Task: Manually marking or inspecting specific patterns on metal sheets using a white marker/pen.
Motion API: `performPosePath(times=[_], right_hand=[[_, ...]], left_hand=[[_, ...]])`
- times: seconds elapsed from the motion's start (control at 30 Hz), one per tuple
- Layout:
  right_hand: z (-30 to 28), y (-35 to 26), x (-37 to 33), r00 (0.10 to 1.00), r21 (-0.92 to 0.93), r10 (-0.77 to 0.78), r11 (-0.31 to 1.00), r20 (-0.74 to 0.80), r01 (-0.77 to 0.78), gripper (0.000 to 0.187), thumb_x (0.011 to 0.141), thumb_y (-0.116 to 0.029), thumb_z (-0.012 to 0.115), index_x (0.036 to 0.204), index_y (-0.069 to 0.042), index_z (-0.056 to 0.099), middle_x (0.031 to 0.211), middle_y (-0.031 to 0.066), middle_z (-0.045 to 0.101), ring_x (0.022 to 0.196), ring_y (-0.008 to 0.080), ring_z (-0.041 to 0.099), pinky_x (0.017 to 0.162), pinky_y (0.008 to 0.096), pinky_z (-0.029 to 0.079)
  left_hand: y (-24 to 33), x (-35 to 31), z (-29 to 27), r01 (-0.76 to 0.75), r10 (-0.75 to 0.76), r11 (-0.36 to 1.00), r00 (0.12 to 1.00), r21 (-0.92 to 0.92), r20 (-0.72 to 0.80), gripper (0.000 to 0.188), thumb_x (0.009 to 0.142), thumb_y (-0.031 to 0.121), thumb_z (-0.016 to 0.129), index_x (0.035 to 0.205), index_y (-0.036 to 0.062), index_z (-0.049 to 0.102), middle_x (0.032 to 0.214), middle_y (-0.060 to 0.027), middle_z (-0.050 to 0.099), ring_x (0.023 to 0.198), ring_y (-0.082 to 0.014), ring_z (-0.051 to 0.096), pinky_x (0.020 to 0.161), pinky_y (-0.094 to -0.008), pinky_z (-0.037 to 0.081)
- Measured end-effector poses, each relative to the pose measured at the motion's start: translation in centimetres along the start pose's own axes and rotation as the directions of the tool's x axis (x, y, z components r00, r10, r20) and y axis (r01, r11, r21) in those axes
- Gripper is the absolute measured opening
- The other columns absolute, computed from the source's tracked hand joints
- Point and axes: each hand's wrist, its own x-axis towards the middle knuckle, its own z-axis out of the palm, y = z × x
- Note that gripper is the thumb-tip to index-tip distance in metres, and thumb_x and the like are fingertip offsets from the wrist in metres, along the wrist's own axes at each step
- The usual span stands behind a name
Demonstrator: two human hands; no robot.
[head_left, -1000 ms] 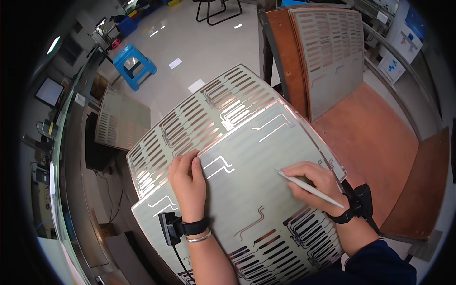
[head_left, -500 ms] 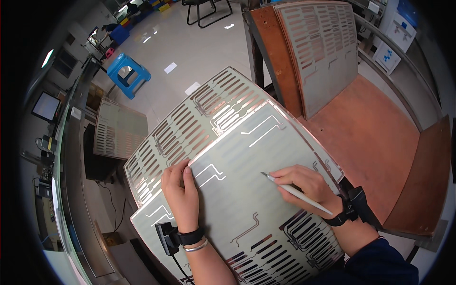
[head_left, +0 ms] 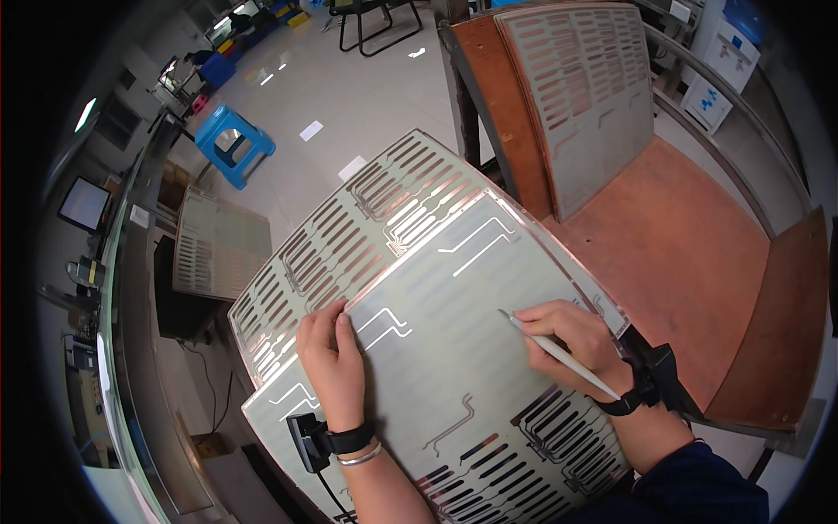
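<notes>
A large pale green circuit board panel (head_left: pixel 436 323) with copper traces lies tilted in front of me, on another patterned panel (head_left: pixel 336 231) whose far part shows beyond its edge. My left hand (head_left: pixel 332 354) is closed at the upper panel's far edge, thumb and fingers curled against it. Over the panel's right part, my right hand (head_left: pixel 572 336) is closed round a craft knife (head_left: pixel 563 356) with a slim white handle. Its small blade points to the upper left, close to the bare middle surface. Whether the tip touches the panel I cannot tell.
At the right, more patterned panels (head_left: pixel 602 105) lean on a copper-brown board rack (head_left: pixel 672 271). A further panel (head_left: pixel 223 244) stands at the left, near a blue stool (head_left: pixel 231 144). A metal-edged bench (head_left: pixel 131 349) runs along the left side.
My right hand and the craft knife have shifted a little to the right, the blade tip slightly upward too. My left hand stays nearly in place on the panel edge.
</notes>
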Motion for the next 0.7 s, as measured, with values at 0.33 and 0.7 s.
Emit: performPosePath(times=[0.33,0.7], right_hand=[[-0.07,0.05,0.01,1.0,-0.021,0.002,1.0,-0.004,-0.002,0.02,0.071,0.008,0.069,0.086,-0.001,0.061,0.094,0.0118,0.07,0.081,0.0245,0.069,0.073,0.0305,0.056],[0.26,0.39,0.02,0.995,-0.058,-0.072,0.996,-0.064,0.069,0.025,0.07,0.009,0.07,0.091,-0.001,0.062,0.094,0.0131,0.07,0.081,0.0251,0.07,0.069,0.0301,0.057]], left_hand=[[0.16,-0.01,-0.15,0.013,-0.012,1.0,1.0,-0.006,0.015,0.018,0.093,0.006,0.056,0.105,0.0008,0.068,0.096,-0.0134,0.061,0.093,-0.0289,0.057,0.086,-0.0365,0.044],[0.04,0.0,-0.1,0.012,-0.012,0.999,1.0,-0.035,0.003,0.018,0.093,0.007,0.056,0.104,0.0013,0.068,0.094,-0.0137,0.06,0.094,-0.0301,0.056,0.087,-0.0374,0.044]])
